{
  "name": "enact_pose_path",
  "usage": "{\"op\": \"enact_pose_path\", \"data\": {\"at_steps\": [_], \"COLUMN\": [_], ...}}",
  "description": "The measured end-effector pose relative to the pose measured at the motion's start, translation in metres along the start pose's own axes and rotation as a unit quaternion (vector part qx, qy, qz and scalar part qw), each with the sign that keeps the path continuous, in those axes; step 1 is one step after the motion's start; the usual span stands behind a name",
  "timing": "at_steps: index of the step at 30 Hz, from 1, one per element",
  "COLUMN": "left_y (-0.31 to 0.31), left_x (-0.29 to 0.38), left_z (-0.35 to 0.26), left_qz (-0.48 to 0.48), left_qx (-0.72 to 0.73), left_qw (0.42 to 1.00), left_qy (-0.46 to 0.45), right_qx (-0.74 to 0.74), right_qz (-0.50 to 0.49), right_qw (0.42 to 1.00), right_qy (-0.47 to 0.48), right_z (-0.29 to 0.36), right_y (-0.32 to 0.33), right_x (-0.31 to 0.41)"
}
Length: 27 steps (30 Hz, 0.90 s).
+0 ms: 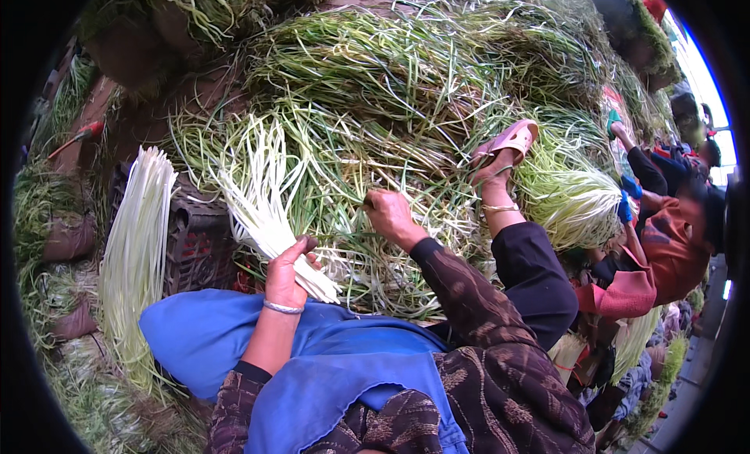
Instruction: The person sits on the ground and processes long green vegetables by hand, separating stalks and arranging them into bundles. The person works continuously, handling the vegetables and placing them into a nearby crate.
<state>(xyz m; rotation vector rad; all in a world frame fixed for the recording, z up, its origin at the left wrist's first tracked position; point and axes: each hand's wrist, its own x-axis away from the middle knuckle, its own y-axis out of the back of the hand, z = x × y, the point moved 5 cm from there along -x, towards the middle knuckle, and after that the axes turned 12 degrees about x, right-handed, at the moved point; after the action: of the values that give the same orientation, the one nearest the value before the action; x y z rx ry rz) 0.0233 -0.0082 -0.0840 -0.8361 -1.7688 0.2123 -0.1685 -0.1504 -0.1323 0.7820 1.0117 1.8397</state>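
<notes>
My left hand [287, 273] is closed round the pale stem ends of a bunch of yellowish-white chives [263, 202], whose leaves fan out away from me over the pile. To its right, my right hand [391, 217] is held above the loose green leaves [375, 161], its fingers bent together; thin green strands show at the fingertips, but whether they are gripped is unclear. A blue apron [351, 337] covers my lap. On the left a large bundle of pale stems [137, 243] lies over a dark plastic crate [199, 243].
Heaps of green leaves [375, 67] spread ahead. My foot in a pink clog [507, 142] rests on them. At the right a co-worker [674, 249] with blue gloves holds another pale bunch [580, 202]. A red-headed tool [88, 131] lies far left.
</notes>
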Motion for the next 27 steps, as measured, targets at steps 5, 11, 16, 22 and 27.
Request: {"op": "enact_pose_path", "data": {"at_steps": [5, 11, 16, 22, 27], "left_y": [0.0, 0.002, 0.002, 0.005, -0.005], "left_x": [0.004, 0.016, 0.023, 0.017, 0.011], "left_z": [0.011, 0.017, 0.018, 0.014, -0.02], "left_qz": [0.0, 0.009, 0.009, -0.019, 0.037], "left_qx": [-0.007, -0.025, -0.064, -0.043, 0.086], "left_qw": [1.0, 1.0, 0.998, 0.999, 0.995], "left_qy": [-0.009, 0.014, 0.002, -0.005, -0.044], "right_qx": [-0.275, -0.476, -0.582, -0.604, -0.211], "right_qz": [0.105, 0.157, 0.205, 0.108, 0.08], "right_qw": [0.954, 0.851, 0.759, 0.73, 0.966], "right_qy": [-0.051, -0.16, -0.21, -0.301, -0.128], "right_z": [0.066, 0.1, 0.104, 0.079, -0.007], "right_y": [0.036, 0.019, 0.003, 0.0, 0.035], "right_x": [0.067, 0.102, 0.084, 0.089, 0.121]}}
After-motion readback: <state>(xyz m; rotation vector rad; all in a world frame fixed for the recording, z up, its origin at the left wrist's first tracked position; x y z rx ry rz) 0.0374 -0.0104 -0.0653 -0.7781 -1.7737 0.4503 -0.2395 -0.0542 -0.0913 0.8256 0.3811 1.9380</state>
